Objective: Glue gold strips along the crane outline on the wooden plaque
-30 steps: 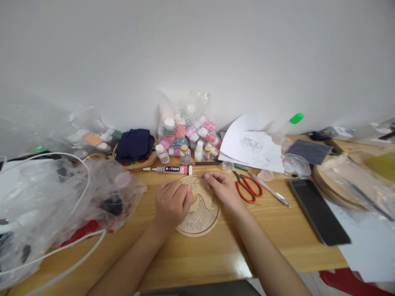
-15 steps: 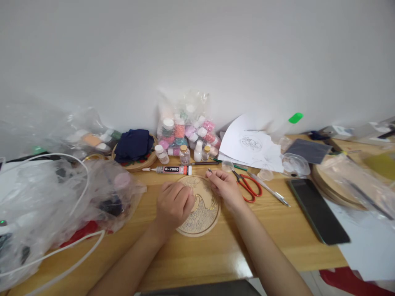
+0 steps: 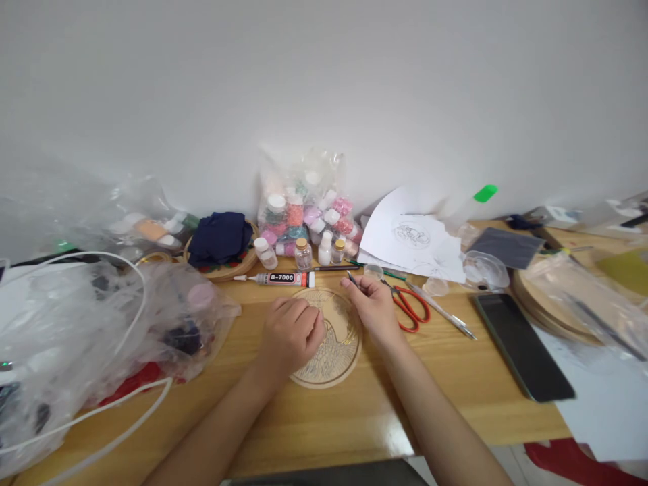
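A round wooden disc (image 3: 338, 358) with an engraved pattern, partly gold-coloured, lies flat on the table. My left hand (image 3: 293, 334) is curled closed over its left side, back of the hand up; whatever the fingers may hold is hidden. At the disc's upper right edge, my right hand (image 3: 375, 307) pinches a thin dark pointed tool (image 3: 351, 277), its tip showing beyond the fingers and the rest concealed by the hand. Just behind the disc lies a B-7000 glue tube (image 3: 283, 279). Red-handled scissors (image 3: 412, 307) rest to the right of my right hand.
Small bottles, including a cork-topped glass jar (image 3: 303, 255), stand before a bag of bead jars (image 3: 304, 202). Drawing sheets (image 3: 412, 236), a silver pen (image 3: 445, 312) and a phone (image 3: 524, 347) lie to the right. Plastic bags (image 3: 101, 324) and a white cable cover the left side.
My right hand has shifted slightly right, and the thin tool's tip has tilted more upright. My left hand has moved slightly right over the disc, still curled.
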The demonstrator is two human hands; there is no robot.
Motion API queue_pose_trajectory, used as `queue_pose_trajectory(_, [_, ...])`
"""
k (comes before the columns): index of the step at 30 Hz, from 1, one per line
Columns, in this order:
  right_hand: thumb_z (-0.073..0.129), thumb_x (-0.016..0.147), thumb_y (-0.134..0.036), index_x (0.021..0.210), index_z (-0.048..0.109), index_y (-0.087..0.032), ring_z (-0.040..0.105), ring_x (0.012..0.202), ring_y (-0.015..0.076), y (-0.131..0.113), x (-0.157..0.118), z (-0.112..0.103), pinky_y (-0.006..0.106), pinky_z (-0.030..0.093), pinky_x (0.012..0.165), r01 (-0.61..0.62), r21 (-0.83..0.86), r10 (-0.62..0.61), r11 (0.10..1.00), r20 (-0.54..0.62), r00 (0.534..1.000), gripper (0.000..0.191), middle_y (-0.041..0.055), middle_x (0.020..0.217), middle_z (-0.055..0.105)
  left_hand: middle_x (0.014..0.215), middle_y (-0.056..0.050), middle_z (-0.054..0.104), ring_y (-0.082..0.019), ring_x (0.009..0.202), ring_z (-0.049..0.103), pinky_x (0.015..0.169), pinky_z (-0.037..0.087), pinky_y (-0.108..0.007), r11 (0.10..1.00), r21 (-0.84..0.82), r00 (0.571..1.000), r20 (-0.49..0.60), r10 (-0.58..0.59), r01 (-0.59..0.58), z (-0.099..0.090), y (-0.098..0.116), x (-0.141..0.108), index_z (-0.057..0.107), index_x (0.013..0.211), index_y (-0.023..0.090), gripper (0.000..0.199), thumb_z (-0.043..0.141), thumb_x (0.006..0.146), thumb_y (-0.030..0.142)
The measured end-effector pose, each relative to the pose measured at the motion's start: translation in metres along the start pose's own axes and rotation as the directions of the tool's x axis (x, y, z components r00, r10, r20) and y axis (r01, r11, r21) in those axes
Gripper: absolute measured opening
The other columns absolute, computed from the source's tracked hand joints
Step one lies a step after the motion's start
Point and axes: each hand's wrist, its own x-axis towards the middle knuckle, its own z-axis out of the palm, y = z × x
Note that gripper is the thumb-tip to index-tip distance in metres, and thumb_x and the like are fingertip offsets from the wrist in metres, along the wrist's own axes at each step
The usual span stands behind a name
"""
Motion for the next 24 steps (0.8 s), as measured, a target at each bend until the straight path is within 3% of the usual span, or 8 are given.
queue_pose_trajectory(7, [0.066,0.067,-0.045,0.064,0.061,-0.015,0.03,0.051,0.0078,-0.0037,-0.0017,0.0018,0.022,0.023,0.048,0.013,0.051,-0.012,0.999,-0.004,1.0,0.03,-0.0053,0.053,0.04,0.06,0.0,0.055,-0.015,0.061,0.051,0.065,0.039,-0.031,1.0,-0.004,0.999,0.049,0.017,-0.017,0.0042,-0.0009,-0.0005,0.052,0.064,0.018,0.022,0.05,0.086,0.012])
queue_pose_trajectory(14, [0.07,0.065,-0.045,0.064,0.061,-0.015,0.031,0.049,0.0069,-0.0071,-0.0057,0.0042,0.022,0.023,0.047,-0.007,0.097,-0.002,0.995,0.099,0.995,0.031,-0.0054,0.052,0.042,0.061,-0.001,0.056,-0.015,0.062,0.051,0.066,0.039,-0.032,1.0,0.003,0.995,0.096,0.02,-0.02,0.005,-0.0004,-0.0008,0.053,0.065,0.018,0.023,0.048,0.088,0.013])
queue_pose_trajectory(24, [0.072,0.063,-0.046,0.064,0.062,-0.016,0.032,0.049,0.007,-0.0093,-0.0096,0.0075,0.022,0.025,0.047,-0.06,0.11,0.04,0.992,0.178,0.983,0.032,-0.0049,0.053,0.044,0.062,-0.001,0.056,-0.015,0.062,0.052,0.066,0.04,-0.032,1.0,0.002,0.997,0.079,-0.003,0.003,0.005,-0.0011,-0.0014,0.054,0.066,0.018,0.024,0.047,0.089,0.013])
